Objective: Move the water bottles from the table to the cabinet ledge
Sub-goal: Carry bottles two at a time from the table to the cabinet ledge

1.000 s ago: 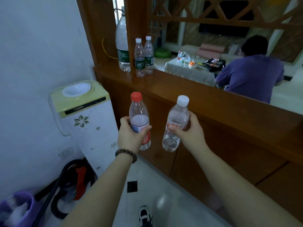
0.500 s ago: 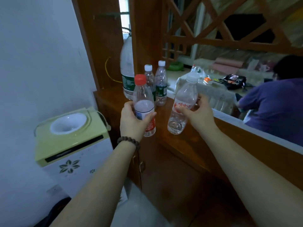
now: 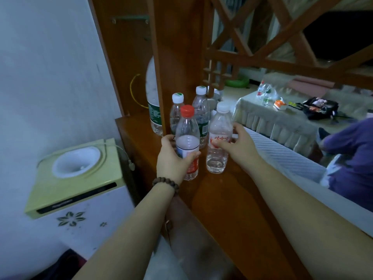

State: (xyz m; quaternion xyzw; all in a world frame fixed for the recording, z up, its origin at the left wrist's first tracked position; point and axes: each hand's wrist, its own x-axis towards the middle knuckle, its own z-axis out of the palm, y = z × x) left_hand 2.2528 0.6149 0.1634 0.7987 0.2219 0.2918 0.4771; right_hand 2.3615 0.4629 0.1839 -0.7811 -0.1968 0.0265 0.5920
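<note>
My left hand (image 3: pixel 173 158) grips a clear bottle with a red cap (image 3: pixel 187 138), held upright with its base at the wooden cabinet ledge (image 3: pixel 222 199). My right hand (image 3: pixel 236 146) grips a clear bottle with a white cap (image 3: pixel 219 136), also upright and low over the ledge. Whether either base touches the wood I cannot tell. Just behind them two white-capped bottles with green labels (image 3: pixel 200 110) stand on the ledge. A large water jug (image 3: pixel 153 102) stands further back, half hidden by a wooden post.
A yellow-topped water dispenser (image 3: pixel 76 178) stands left of the cabinet against the white wall. A wooden lattice (image 3: pixel 262 47) rises above the ledge. Beyond it, a cloth-covered table (image 3: pixel 282 112) holds more bottles and a black bag; a person in purple (image 3: pixel 351 158) sits at right.
Both hands have carried their bottles forward and down, from in front of the cabinet to the ledge beside the standing bottles. The view has come closer to the ledge.
</note>
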